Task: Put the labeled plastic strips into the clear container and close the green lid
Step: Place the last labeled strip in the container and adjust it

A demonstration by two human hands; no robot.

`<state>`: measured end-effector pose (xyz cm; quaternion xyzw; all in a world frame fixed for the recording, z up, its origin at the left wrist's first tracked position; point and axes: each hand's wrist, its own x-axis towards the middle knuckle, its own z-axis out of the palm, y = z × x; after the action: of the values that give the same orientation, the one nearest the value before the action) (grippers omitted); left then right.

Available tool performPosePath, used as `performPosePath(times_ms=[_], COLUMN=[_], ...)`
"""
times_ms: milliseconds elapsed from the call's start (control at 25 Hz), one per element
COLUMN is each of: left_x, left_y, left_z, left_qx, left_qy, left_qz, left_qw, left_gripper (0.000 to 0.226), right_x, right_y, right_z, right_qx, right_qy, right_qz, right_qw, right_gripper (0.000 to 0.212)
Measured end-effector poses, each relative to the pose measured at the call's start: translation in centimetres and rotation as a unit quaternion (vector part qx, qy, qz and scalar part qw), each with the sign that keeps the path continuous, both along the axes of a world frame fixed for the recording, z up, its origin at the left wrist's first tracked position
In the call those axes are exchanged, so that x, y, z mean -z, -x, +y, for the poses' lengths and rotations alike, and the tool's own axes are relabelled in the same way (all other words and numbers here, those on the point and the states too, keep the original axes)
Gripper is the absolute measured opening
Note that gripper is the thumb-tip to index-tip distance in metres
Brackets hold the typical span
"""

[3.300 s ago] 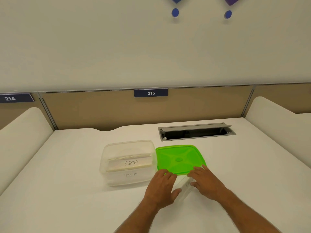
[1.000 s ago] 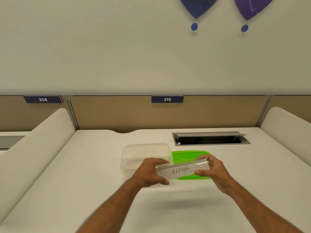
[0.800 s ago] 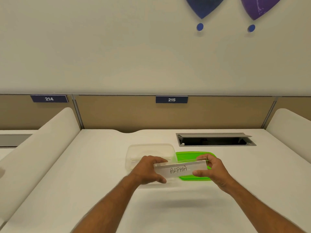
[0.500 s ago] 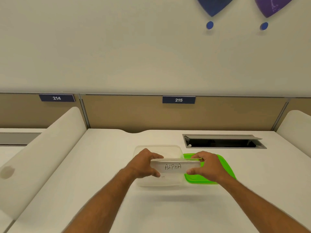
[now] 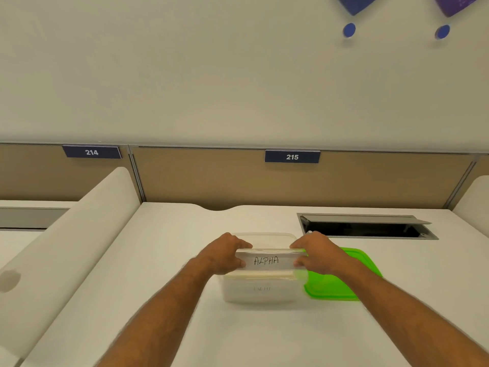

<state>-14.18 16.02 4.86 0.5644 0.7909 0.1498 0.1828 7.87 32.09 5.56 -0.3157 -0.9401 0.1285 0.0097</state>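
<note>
Our left hand (image 5: 225, 256) and right hand (image 5: 316, 254) pinch the ALPHA strip (image 5: 267, 260) by its ends over the open clear container (image 5: 260, 291), green lid (image 5: 341, 283) beside it.

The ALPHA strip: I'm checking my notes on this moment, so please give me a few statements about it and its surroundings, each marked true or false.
1. Both hands hold the ALPHA strip, the left hand at one end and the right hand at the other. True.
2. The strip is held over the clear container. True.
3. The green lid is closed on the container. False: it lies on the desk at the container's right side, and the container is open.
4. The container holds nothing. False: at least one pale strip already lies inside, under the one being held.
5. The sign straight behind the container reads 214. False: it reads 215.
</note>
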Motion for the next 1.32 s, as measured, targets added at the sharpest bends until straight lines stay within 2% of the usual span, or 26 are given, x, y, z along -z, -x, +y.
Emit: performPosePath(times_ms=[160,280,640,880,1080,1320], left_x=[0.8,1.4,3.0,3.6,4.1,4.5], left_y=[0.5,0.7,0.6,0.9,0.8,0.6], left_z=[0.5,0.7,2.0,2.7,3.0,3.1], left_qx=[0.018,0.029,0.042,0.057,0.065,0.072], left_qy=[0.064,0.089,0.137,0.162,0.175,0.169], left_qz=[0.026,0.047,0.120,0.111,0.104,0.110], left_qw=[0.997,0.994,0.982,0.979,0.977,0.977], left_gripper=[0.052,0.052,0.054,0.053,0.046,0.042], right_x=[0.5,1.4,3.1,3.9,4.4,4.8], right_y=[1.5,2.2,3.9,4.8,5.1,5.0], right_z=[0.3,0.4,0.7,0.4,0.4,0.4], right_qx=[-0.030,-0.039,-0.069,-0.084,-0.086,-0.089], right_qy=[-0.016,-0.028,-0.049,-0.057,-0.057,-0.053], right_qz=[-0.085,-0.129,-0.202,-0.234,-0.236,-0.235], right_qw=[0.996,0.990,0.976,0.967,0.966,0.967], right_gripper=[0.037,0.035,0.038,0.015,0.036,0.038])
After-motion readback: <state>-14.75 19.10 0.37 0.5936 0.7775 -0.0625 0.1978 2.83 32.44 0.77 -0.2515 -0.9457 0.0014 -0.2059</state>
